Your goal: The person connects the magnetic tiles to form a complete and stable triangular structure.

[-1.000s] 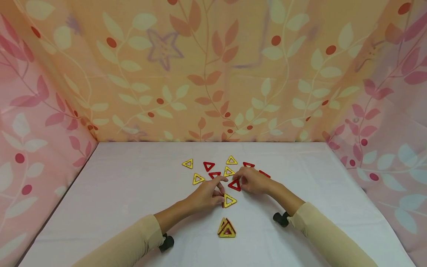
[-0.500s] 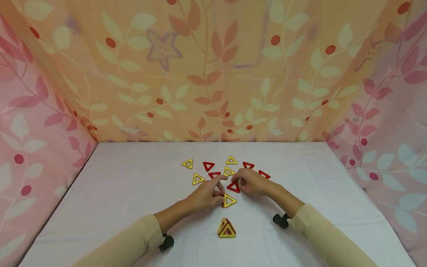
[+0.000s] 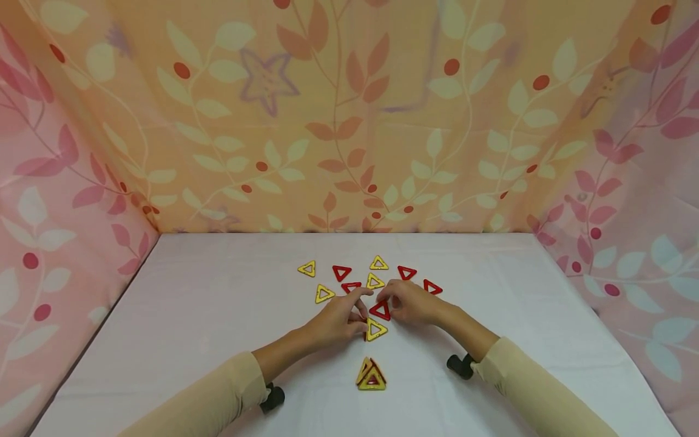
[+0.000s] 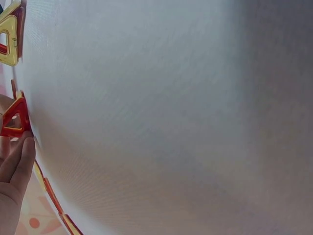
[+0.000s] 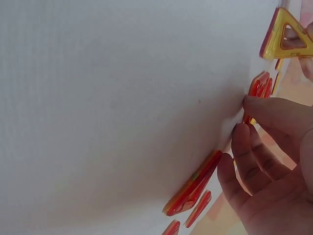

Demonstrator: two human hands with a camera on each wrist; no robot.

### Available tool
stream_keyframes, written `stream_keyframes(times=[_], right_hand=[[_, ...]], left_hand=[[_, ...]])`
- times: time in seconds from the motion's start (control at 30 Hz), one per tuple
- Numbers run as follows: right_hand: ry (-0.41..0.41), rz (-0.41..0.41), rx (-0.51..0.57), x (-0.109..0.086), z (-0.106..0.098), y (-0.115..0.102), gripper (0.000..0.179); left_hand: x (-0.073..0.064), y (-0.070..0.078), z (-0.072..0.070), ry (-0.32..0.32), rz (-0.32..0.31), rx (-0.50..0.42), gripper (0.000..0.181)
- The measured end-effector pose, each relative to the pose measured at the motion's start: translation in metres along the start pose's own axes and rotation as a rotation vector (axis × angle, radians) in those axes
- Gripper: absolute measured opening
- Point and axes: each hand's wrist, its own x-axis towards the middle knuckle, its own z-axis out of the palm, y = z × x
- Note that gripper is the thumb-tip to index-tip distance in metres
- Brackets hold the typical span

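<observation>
My left hand (image 3: 335, 318) holds a yellow triangular magnetic tile (image 3: 378, 335) by its left side, with a red edge showing behind it. In the right wrist view this yellow tile (image 5: 275, 44) stands up from the table. To its upper right, my right hand (image 3: 412, 302) pinches a red triangular magnetic tile (image 3: 377, 314) between thumb and fingers. One corner of the red tile comes close to the yellow one. Nearer the body sits a small pyramid (image 3: 372, 387) of yellow and red tiles. The left wrist view catches this pyramid (image 4: 11, 56) at its upper left edge.
Several loose tiles lie behind the hands, among them a yellow tile (image 3: 324, 298), a red tile (image 3: 341, 267) and another red tile (image 3: 433, 291) on the right. A white cloth (image 3: 218, 267) covers the table. Floral curtains (image 3: 349, 121) surround it on three sides.
My right hand has drawn the red tile toward the body and slightly left, closer to the yellow tile. Red tiles behind that hand show more fully. My left hand has stayed put.
</observation>
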Motion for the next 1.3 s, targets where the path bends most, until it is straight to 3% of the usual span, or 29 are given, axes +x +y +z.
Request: stream_keyframes(times=[0.3,1.3], right_hand=[[-0.015,-0.035,0.006,-0.0029,0.0042,-0.0053,0.029],[-0.015,0.008,0.084,0.0004,-0.0024,-0.0100,0.029]], left_hand=[[-0.0020,0.0031,0.0008,-0.004,-0.042,-0.007,0.063],[-0.0009,0.0029,-0.0003,0.004,-0.022,0.010,0.063]])
